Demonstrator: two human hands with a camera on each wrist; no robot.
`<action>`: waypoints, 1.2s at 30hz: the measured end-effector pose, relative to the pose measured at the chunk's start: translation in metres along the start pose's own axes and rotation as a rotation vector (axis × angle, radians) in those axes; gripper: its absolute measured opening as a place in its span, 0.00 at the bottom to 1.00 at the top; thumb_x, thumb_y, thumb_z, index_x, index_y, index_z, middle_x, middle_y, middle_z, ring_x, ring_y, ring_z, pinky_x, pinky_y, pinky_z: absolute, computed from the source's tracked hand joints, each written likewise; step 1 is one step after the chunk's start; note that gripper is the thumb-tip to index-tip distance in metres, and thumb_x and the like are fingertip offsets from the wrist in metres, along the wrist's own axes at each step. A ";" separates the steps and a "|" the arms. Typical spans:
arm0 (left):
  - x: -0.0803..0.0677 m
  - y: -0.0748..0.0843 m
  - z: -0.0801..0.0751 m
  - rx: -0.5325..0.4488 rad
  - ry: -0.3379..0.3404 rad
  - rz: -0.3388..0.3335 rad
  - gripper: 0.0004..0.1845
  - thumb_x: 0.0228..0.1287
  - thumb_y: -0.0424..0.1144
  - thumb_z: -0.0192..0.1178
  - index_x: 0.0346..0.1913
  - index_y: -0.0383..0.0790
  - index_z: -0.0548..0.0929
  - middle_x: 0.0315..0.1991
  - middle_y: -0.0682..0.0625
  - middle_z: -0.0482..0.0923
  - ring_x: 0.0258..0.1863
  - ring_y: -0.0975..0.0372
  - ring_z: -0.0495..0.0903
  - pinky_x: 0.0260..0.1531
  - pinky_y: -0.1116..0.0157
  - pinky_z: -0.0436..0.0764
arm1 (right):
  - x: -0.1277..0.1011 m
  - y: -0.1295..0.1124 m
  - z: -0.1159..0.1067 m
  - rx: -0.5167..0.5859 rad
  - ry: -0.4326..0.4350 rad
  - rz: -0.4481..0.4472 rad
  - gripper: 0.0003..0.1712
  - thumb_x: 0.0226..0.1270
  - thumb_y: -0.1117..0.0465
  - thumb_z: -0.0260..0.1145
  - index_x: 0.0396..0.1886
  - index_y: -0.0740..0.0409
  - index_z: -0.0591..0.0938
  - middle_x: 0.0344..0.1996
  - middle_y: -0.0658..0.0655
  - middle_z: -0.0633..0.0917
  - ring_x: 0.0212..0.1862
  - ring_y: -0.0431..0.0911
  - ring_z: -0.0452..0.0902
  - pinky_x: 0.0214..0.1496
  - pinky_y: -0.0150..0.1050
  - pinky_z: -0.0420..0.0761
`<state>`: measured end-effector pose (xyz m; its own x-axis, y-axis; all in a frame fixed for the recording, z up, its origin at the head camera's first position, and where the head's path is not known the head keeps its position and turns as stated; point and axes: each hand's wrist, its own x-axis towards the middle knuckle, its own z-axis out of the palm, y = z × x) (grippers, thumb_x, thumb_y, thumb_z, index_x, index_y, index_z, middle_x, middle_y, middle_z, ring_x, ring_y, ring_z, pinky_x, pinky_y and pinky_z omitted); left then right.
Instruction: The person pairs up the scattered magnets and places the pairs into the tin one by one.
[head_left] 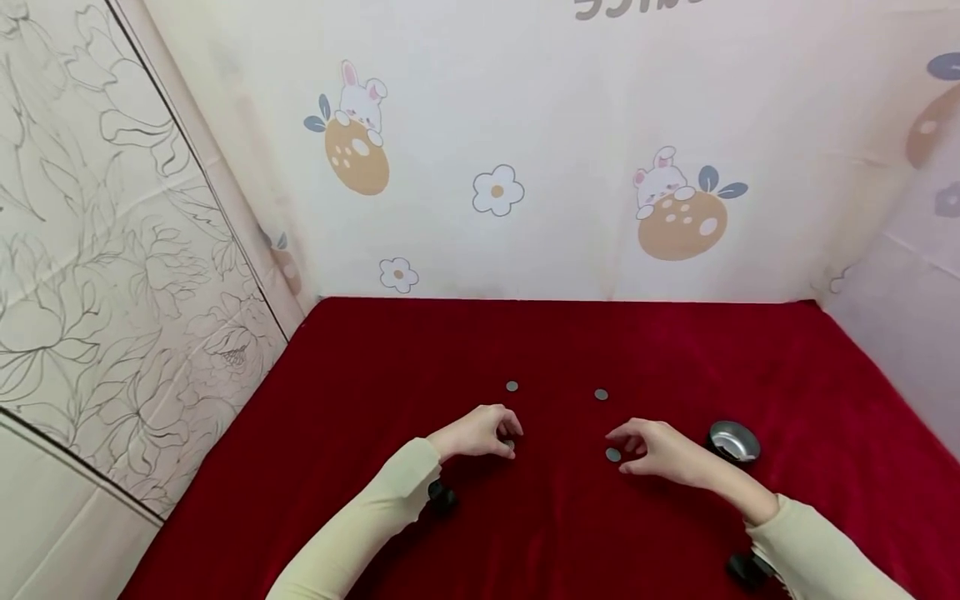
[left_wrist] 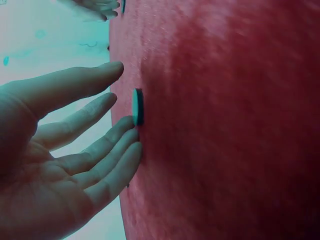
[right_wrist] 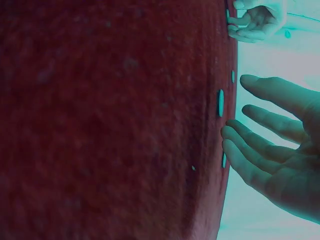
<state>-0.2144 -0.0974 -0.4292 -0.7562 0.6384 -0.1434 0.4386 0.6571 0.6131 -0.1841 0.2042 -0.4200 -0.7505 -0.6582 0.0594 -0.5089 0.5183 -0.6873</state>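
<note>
My left hand (head_left: 480,430) hovers low over the red cloth with its thumb and fingers spread apart. A small flat grey disc (left_wrist: 138,106) stands out on the cloth beside its fingertips, with no pinch on it. My right hand (head_left: 663,452) likewise has its fingers apart, around another grey disc (head_left: 612,455). In the right wrist view that disc (right_wrist: 221,103) lies near the fingertips. Farther back on the cloth are two more discs, one at the left (head_left: 512,386) and one at the right (head_left: 602,394).
Behind the right hand sits a small round metal dish (head_left: 733,442); what lies in it is hard to make out. Red cloth (head_left: 420,350) covers the table. A patterned wall sheet (head_left: 555,233) borders the back, and a floral panel (head_left: 112,275) the left.
</note>
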 end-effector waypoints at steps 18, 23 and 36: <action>-0.002 -0.005 0.005 0.019 0.007 0.006 0.08 0.47 0.32 0.67 0.33 0.38 0.82 0.29 0.54 0.76 0.27 0.70 0.73 0.28 0.76 0.72 | 0.011 0.004 0.011 -0.098 0.021 0.042 0.09 0.45 0.71 0.67 0.30 0.66 0.81 0.26 0.51 0.77 0.27 0.39 0.73 0.28 0.30 0.73; 0.003 -0.004 0.006 0.005 0.008 0.029 0.07 0.46 0.32 0.67 0.32 0.37 0.83 0.28 0.53 0.77 0.25 0.70 0.73 0.26 0.76 0.72 | 0.012 0.005 0.009 -0.108 0.020 0.065 0.08 0.43 0.72 0.66 0.28 0.65 0.81 0.23 0.50 0.79 0.25 0.37 0.73 0.26 0.30 0.73; 0.009 0.000 0.011 -0.012 0.013 0.047 0.08 0.47 0.34 0.67 0.32 0.37 0.82 0.29 0.53 0.77 0.26 0.71 0.74 0.27 0.76 0.73 | 0.019 -0.003 0.012 -0.100 0.003 0.043 0.06 0.44 0.71 0.65 0.26 0.62 0.80 0.23 0.49 0.78 0.25 0.36 0.71 0.26 0.30 0.72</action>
<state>-0.2160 -0.0875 -0.4391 -0.7412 0.6631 -0.1044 0.4680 0.6219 0.6278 -0.1919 0.1836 -0.4252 -0.7737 -0.6326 0.0340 -0.5159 0.5980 -0.6134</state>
